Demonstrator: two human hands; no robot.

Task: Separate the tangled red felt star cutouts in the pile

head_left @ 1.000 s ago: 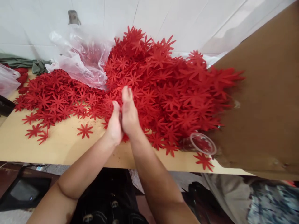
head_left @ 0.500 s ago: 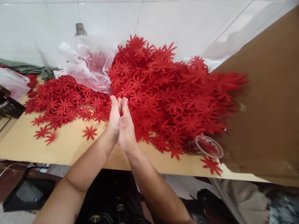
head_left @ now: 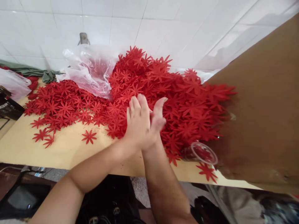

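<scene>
My left hand (head_left: 137, 124) lies flat against my right hand (head_left: 159, 115), palm to palm, fingers stretched out, just above the near edge of a big heap of red flower-shaped cutouts (head_left: 177, 93). The left hand covers most of the right; only the right hand's fingertips and thumb side show. Whatever may sit between the palms is hidden. A flatter spread of the same red cutouts (head_left: 60, 102) covers the wooden tabletop (head_left: 65, 152) to the left.
A crumpled clear plastic bag (head_left: 88, 71) lies behind the cutouts by the tiled wall. A clear plastic cup (head_left: 203, 152) lies on its side near the table's front edge. A large cardboard sheet (head_left: 263, 109) stands at the right. A dark box (head_left: 9, 107) sits far left.
My pressed-together hands have slid to the right and turned, so the left hand now lies over the right. The fingers have spread a little. The view has shifted slightly.
</scene>
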